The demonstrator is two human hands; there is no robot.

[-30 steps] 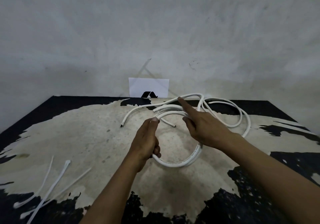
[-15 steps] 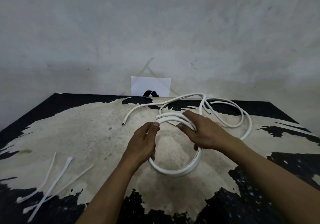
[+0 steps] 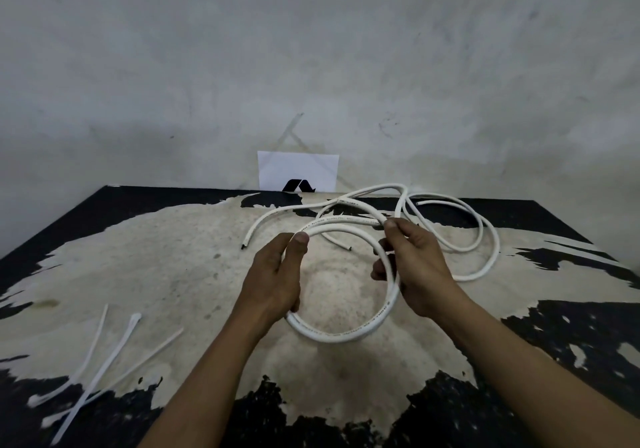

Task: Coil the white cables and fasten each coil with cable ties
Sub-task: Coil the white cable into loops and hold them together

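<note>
1. White coil, head view: left hand is gripping its left side, right hand is pinching its right side.
2. Uncoiled slack is trailing away behind the coil's right, nearer the right hand.
3. Cable ties are lying well left of the coil.

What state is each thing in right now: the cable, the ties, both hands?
cable coil: partly wound into loops, held by both hands, no tie on it.
loose cable lengths: uncoiled, sprawled on the table beyond the hands.
cable ties: unfastened, lying crossed at the near left.
left hand: grips the coil's left side.
right hand: grips the coil's right side.
white card: upright against the wall.
</note>
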